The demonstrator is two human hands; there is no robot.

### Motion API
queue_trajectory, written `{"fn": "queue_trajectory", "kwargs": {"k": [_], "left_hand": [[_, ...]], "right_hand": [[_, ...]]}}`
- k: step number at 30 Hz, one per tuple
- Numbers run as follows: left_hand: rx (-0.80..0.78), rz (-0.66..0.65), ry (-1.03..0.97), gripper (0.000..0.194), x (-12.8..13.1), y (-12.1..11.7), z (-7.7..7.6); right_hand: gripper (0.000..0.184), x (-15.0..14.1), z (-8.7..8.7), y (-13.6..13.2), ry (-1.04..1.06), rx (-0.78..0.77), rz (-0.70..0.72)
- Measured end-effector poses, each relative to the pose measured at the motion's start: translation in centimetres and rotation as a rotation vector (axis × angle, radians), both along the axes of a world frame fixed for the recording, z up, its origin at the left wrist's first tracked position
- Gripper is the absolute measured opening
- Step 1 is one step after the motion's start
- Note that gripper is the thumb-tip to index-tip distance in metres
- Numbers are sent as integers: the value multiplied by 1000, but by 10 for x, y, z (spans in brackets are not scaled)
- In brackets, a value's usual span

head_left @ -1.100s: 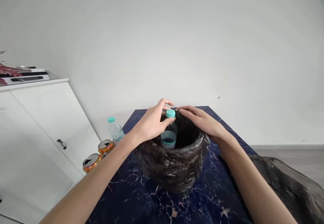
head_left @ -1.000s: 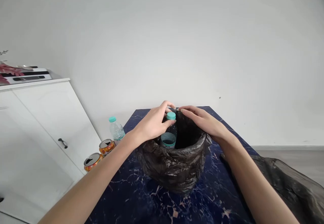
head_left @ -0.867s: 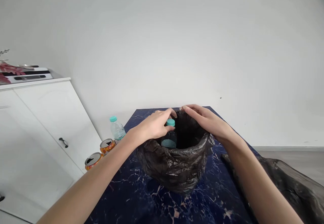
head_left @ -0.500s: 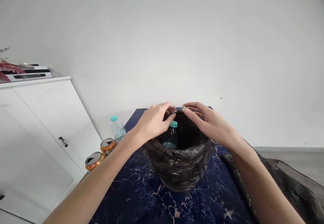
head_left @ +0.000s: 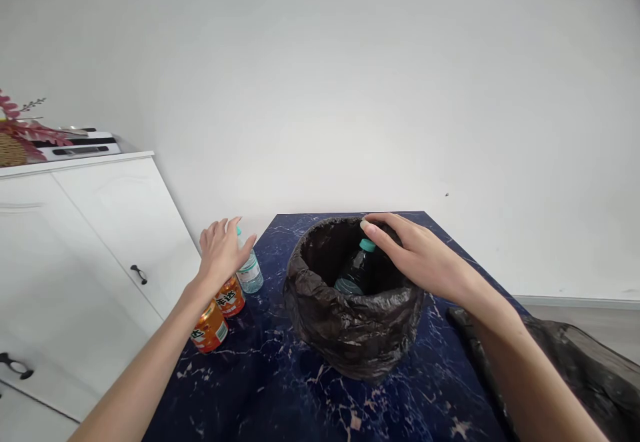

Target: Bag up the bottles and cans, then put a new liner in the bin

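Note:
On the table stands a trash can (head_left: 350,335) lined with a black plastic bag. A plastic bottle (head_left: 356,270) with a teal cap leans inside it. My right hand (head_left: 413,249) holds the can's far right rim, thumb and fingertips meeting there. To the left, my left hand (head_left: 220,249) has its fingers spread beside a second clear bottle (head_left: 250,274) with a teal cap. That hand hides part of this bottle, and whether it touches it I cannot tell. Two orange drink cans, a nearer one (head_left: 211,329) and a farther one (head_left: 231,297), stand under my left wrist and forearm.
The dark blue marbled table (head_left: 280,389) reaches to the white wall (head_left: 350,95). A white cabinet (head_left: 100,242) is at the left, with a pink plant and a flat white object on top. Sheer black plastic (head_left: 575,362) lies at the right.
My left hand has left the trash can's rim and moved left to the standing bottle, its fingers spreading. My right hand stays at the rim. The bottle inside now leans more.

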State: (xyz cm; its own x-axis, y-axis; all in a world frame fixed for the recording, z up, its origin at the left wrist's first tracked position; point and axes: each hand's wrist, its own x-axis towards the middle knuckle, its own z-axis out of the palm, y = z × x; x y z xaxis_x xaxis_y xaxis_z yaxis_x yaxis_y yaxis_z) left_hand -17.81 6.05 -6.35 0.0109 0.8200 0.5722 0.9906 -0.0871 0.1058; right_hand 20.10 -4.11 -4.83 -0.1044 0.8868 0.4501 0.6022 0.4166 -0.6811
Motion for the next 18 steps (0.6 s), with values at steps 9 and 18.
{"fn": "queue_trajectory", "kwargs": {"k": [9,18], "left_hand": [[-7,-273,-104,34,12,-9,-6],[647,-740,-582,44,88,-79,88]], "right_hand": [[62,3,-1,0,-16,-6,8],[64,4,2,-1,17,-23,33]]}}
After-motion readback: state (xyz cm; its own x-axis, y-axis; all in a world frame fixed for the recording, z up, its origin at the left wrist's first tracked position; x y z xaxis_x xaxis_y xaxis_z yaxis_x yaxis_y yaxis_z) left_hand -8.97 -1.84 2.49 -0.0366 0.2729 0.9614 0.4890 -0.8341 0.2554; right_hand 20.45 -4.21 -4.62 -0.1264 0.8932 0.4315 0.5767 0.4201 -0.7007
